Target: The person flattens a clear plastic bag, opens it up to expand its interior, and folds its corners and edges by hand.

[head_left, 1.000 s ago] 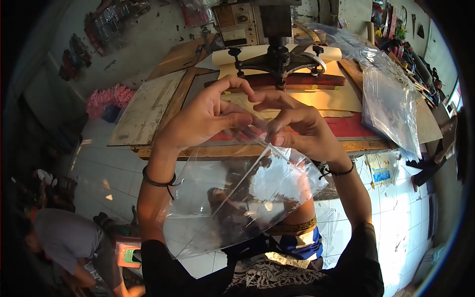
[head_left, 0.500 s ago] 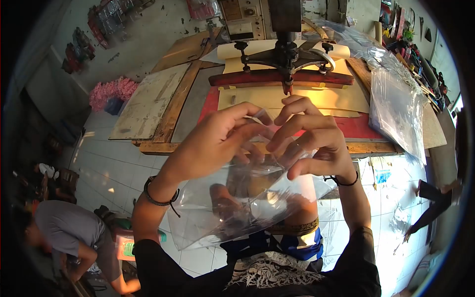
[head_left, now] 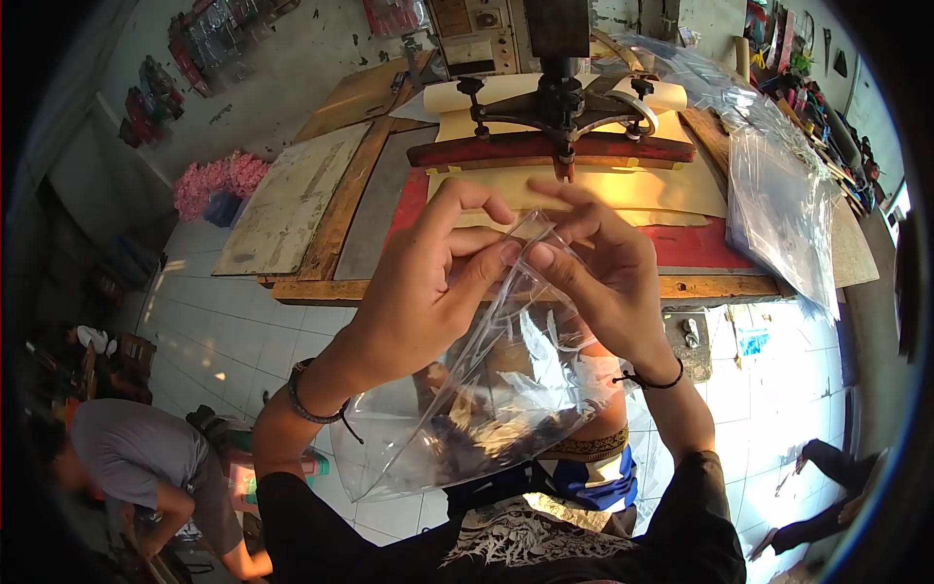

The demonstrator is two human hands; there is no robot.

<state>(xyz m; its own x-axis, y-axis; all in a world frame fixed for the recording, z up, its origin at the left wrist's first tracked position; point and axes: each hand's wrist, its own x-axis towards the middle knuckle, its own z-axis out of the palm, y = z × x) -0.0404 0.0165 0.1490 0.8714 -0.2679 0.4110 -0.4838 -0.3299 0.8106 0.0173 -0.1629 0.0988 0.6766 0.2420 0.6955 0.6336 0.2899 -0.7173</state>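
Note:
A clear plastic sheet hangs from both hands over my lap, creased and shiny, with its upper edge gathered between my fingertips. My left hand pinches it with thumb and fingers, index finger arched. My right hand pinches it close beside, thumb on the plastic and upper fingers partly raised. The two thumbs are almost touching. Beyond the hands stands a press with a dark metal arm and a red-brown bar over yellowish sheets and a red surface.
A stack of clear plastic sheets lies at the table's right. A pale board is on the left, with pink material beyond. A person in grey bends at lower left; another person's legs show at lower right.
Both hands have come together at the plastic's upper edge, and the thumbs now press on it. The sheet hangs in a longer diagonal fold. The legs at right have moved lower.

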